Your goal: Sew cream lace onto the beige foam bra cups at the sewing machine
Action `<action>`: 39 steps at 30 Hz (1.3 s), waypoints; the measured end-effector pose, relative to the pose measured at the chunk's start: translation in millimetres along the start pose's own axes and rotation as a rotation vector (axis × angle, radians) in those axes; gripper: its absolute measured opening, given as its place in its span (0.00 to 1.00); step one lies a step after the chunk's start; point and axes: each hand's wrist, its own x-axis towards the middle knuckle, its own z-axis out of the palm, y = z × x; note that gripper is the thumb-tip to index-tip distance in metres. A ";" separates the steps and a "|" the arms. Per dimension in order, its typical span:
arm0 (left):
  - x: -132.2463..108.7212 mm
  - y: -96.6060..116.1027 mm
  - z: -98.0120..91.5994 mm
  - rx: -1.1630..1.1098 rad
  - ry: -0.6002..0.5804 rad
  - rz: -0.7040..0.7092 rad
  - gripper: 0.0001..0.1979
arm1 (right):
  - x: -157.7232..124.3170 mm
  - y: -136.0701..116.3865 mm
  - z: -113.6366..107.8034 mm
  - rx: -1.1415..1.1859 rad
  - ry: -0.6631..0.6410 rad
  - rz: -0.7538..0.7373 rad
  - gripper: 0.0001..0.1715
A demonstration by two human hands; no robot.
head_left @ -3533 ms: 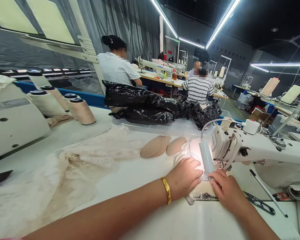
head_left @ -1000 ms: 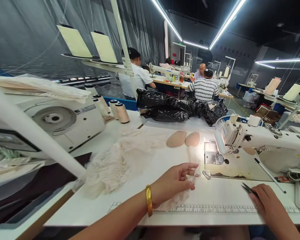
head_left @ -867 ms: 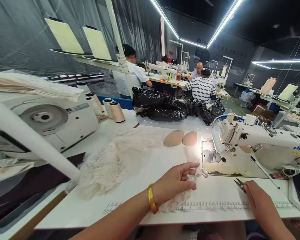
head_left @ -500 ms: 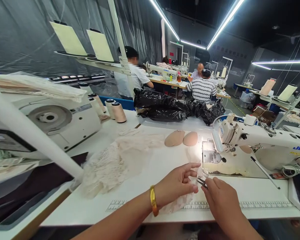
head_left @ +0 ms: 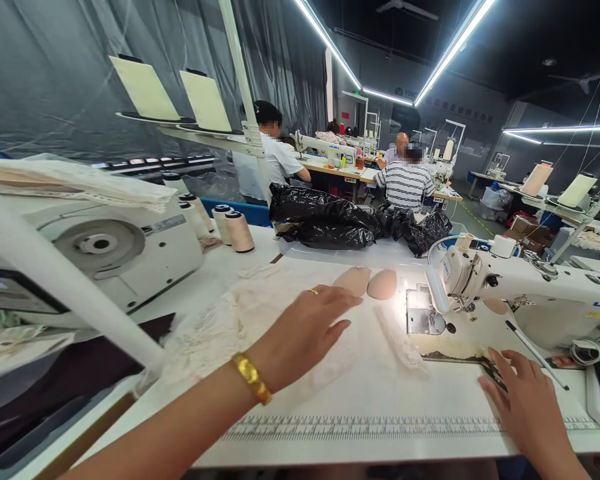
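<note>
My left hand [head_left: 307,327], a gold bracelet on its wrist, is stretched out over the sheer cream fabric [head_left: 260,300]. Its fingers are extended and hold nothing. Just beyond the fingertips lie two beige oval pads [head_left: 383,285], one of them partly covered by the hand. To the right, my right hand [head_left: 530,393] has thumb and fingers around small dark thread snips [head_left: 496,377] low over the table. A narrow strip of cream lace [head_left: 400,337] lies between the hands, beside the lit needle plate [head_left: 425,320] of the sewing machine [head_left: 540,283].
A printed ruler [head_left: 360,428] runs along the front edge. A black-and-white stick [head_left: 537,353] lies beside the machine. Black plastic bags [head_left: 330,217] and thread cones [head_left: 240,232] stand at the back. Another machine [head_left: 100,243] is on the left; co-workers sit beyond.
The hands have parted: the left moved left and forward toward the pads, the right moved right with the snips. The lace strip that was between them now lies on the table.
</note>
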 end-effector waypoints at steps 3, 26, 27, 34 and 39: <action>19.6 27.6 46.0 -0.046 -0.173 0.195 0.22 | 3.6 -15.5 -3.7 0.185 0.030 -0.023 0.26; 17.7 91.6 57.4 -1.488 -0.296 -0.715 0.28 | 65.4 -127.1 -16.7 1.839 -0.581 0.574 0.30; 17.6 92.1 60.7 -1.474 -0.225 -0.728 0.28 | 63.4 -126.1 -15.1 1.796 -0.572 0.563 0.30; 7.6 97.0 68.0 -1.475 -0.087 -0.744 0.27 | 58.8 -124.6 -10.6 1.423 -0.418 0.433 0.24; 16.6 62.2 64.0 -0.854 -0.203 -0.499 0.19 | 64.7 -127.4 -1.3 1.424 -0.388 0.428 0.25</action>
